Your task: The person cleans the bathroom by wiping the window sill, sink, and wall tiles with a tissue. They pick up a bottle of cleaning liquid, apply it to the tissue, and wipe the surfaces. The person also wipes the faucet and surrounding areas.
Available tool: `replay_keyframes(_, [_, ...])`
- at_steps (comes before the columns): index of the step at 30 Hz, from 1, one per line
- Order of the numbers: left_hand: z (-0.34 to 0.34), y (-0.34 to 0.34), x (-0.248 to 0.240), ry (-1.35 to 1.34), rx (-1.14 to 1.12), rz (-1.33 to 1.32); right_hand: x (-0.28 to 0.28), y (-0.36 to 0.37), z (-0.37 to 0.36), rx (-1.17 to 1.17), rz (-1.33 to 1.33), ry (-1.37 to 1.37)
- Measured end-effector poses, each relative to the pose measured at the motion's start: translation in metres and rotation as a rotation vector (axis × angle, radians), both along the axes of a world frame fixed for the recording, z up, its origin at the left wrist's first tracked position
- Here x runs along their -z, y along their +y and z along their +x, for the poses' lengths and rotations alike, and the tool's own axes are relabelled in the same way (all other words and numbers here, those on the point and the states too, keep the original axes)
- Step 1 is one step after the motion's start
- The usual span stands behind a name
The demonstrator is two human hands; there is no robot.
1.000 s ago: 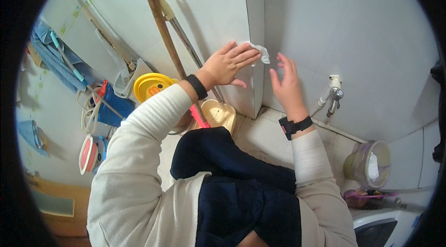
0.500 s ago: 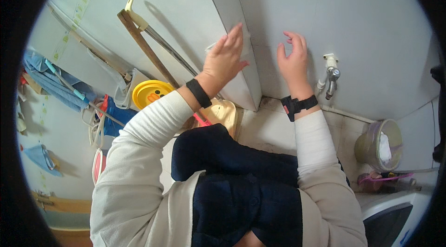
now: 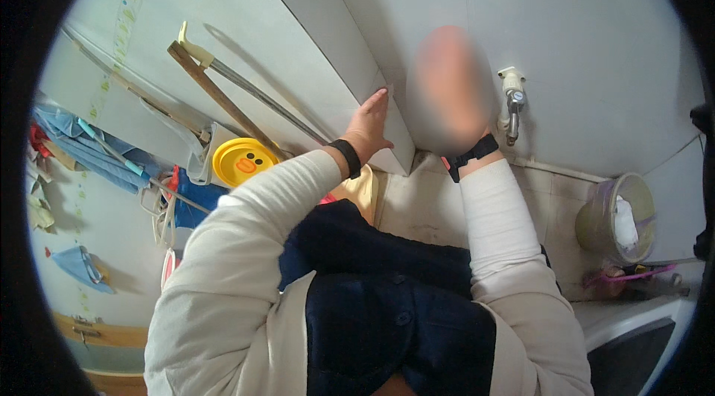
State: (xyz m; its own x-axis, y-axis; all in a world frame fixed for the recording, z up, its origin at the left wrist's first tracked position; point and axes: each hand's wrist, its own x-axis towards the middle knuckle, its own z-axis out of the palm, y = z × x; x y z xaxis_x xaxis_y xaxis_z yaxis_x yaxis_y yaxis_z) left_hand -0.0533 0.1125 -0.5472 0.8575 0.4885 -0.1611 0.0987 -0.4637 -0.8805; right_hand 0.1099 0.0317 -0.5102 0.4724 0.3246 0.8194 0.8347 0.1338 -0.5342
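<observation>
Clutter hung along the far left wall: blue cloths [image 3: 71, 139] and cords, with a round yellow lid bearing a duck face [image 3: 244, 161] standing just beside two long handles [image 3: 223, 102], one wooden and one metal, that leaned up against the pale wall. Your left hand [image 3: 370, 126] reached up from a cream sleeve, a black wristband [image 3: 347, 157] at its wrist, and lay open and flat with the fingers straight and close together, pressed against the jutting white corner panel [image 3: 328, 53] near its lower edge; it held nothing. Your right hand [image 3: 447, 90] was raised just to the right of that corner, against the grey-white wall [image 3: 581, 31], but it was smeared by motion blur, so you could not tell how far open it was or whether it had hold of anything; only its black wristband [image 3: 469, 156] showed sharply. Near it, a small metal tap [image 3: 512, 102] stuck out of the wall. Below, the floor was pale tile [image 3: 417, 202], and farther right a translucent round tub [image 3: 618, 217] with something white inside stood near the wall, well apart from both hands. Your dark navy clothing filled the lower middle.
</observation>
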Motion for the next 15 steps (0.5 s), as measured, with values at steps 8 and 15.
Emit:
replay_keyframes(8, [-0.02, 0.027, -0.131, -0.291, 0.22, 0.312, -0.001, 0.005, -0.004, -0.083, -0.024, 0.036])
replay_keyframes(15, [-0.022, 0.019, -0.221, -0.462, 0.289, 0.456, 0.003, 0.009, -0.013, -0.117, -0.053, 0.044])
